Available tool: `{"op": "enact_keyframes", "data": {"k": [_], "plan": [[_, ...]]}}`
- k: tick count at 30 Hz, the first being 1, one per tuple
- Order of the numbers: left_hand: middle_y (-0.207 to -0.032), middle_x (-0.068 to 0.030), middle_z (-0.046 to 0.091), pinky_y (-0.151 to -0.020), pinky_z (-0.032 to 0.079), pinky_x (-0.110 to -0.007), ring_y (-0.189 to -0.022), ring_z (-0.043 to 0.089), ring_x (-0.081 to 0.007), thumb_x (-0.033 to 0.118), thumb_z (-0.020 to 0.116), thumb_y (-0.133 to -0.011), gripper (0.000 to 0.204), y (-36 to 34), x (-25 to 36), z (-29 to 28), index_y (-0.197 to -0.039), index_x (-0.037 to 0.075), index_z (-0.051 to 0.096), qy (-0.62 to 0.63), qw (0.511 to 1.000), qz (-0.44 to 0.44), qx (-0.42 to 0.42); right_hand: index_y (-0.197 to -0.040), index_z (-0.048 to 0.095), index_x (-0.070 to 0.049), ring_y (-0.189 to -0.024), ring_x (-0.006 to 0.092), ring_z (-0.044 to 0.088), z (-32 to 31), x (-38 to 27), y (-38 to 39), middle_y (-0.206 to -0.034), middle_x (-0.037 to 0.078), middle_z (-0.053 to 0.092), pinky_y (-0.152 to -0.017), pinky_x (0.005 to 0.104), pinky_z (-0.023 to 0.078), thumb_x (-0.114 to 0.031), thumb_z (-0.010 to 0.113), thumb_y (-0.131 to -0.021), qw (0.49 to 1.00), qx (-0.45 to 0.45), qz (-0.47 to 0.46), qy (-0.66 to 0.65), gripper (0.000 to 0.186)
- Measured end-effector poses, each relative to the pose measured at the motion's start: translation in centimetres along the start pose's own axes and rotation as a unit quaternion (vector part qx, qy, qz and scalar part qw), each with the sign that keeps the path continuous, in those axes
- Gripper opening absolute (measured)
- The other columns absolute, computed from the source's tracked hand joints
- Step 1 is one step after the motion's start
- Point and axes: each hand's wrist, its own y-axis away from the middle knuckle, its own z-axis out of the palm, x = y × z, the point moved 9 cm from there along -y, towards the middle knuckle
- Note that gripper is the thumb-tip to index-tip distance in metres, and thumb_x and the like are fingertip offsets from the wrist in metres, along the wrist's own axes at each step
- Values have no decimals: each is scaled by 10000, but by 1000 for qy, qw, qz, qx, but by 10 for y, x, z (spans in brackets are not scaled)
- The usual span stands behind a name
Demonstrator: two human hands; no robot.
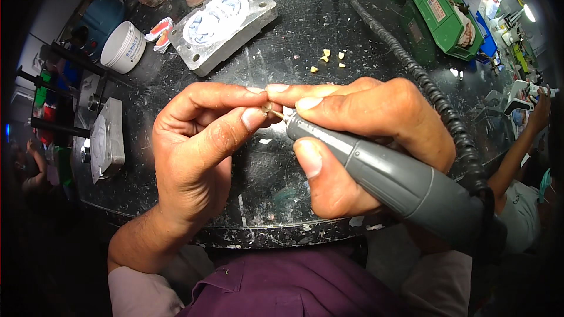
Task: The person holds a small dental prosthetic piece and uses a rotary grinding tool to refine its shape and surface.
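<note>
1. A tiny pale tooth-shaped piece (pixel 266 107) is pinched between the thumb and forefinger of the left hand (pixel 197 147), held above the near middle of the dark speckled counter (pixel 305 53); most of the piece is hidden by the fingertips.
2. A grey cylindrical rotary handpiece (pixel 388 176) is gripped pen-fashion by the right hand (pixel 358 135), with its thin bur touching the pinched piece; a black ribbed hose (pixel 411 70) runs from it toward the far side.
3. The piece is judged very light, rigid and brittle, and smooth enough to slip or be flicked away by the bur. It is best held by its opposite sides with the fingertip pads, only the worked edge left exposed.
4. The handpiece is judged stiff and moderately light; it is best taken close to the nose, as shown, with the hands braced against each other.
5. A few loose pale tooth-like bits (pixel 329 60) lie farther off on the counter.
6. At the far left, a grey metal flask half with white plaster (pixel 223 20) lies beside a white plastic tub (pixel 122 46).
</note>
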Motion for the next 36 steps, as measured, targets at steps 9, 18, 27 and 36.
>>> {"op": "enact_keyframes", "data": {"k": [9,18,27,36], "plan": [[-953,-184,686,-864,544,-334,-903,684,-219,-94,609,-841,154,-1,4,0,-989,-56,625,-30,1000,-3,-2,-990,519,44,-848,277,706,5,-1,-5,-844,223,660,-747,357,593,84,637,-764,992,-49,67,95,258],[-941,-185,686,-846,545,-322,-888,685,-214,-103,612,-836,149,-2,4,2,-978,-59,627,-32,999,-1,-10,-942,525,35,-849,269,707,-4,8,1,-872,232,671,-768,364,590,59,621,-771,993,16,114,24,198],[-935,-184,685,-859,552,-356,-890,686,-228,-92,606,-842,144,-3,1,0,-982,-62,624,-22,1000,-10,-10,-915,528,33,-858,278,707,-5,15,4,-850,216,667,-785,382,589,69,605,-758,993,17,117,12,178],[-937,-179,685,-862,550,-349,-888,686,-225,-75,607,-845,142,-2,-2,-2,-986,-66,625,-8,999,-35,6,-935,526,24,-850,279,705,-1,5,-2,-829,201,657,-790,398,585,56,618,-768,990,-33,105,86,192]]}}
